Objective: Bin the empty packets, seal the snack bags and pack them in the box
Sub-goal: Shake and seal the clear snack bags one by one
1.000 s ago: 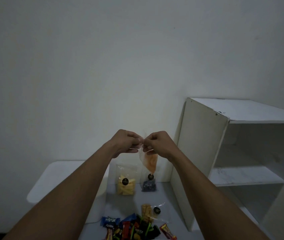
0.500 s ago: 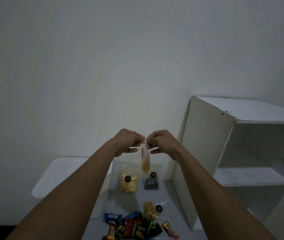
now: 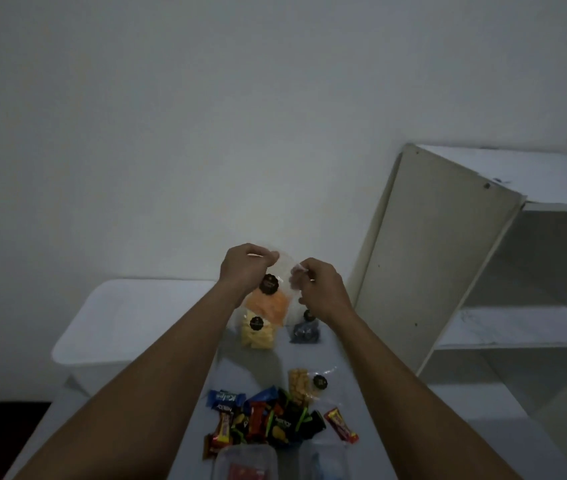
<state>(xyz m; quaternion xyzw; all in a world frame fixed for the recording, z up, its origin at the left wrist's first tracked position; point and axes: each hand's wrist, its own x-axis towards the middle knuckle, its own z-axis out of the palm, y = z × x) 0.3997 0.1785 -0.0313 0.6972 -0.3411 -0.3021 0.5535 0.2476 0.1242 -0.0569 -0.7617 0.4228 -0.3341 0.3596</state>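
Note:
My left hand and my right hand hold a clear snack bag of orange chips with a round black sticker, raised above the table. Each hand pinches a top corner of that bag. Below it, against the wall, stand a bag of yellow snacks and a small bag of dark snacks. A bag of round tan snacks lies nearer me. In front of it sits a heap of coloured packets. A clear box shows at the bottom edge.
A white lidded bin stands at the left of the grey table. A white open shelf unit rises on the right. A second clear container sits at the bottom edge. A bare wall fills the background.
The orange bag has turned from edge-on to flat, its sticker now facing me. My hands have spread slightly apart, and my view has tilted down toward the table.

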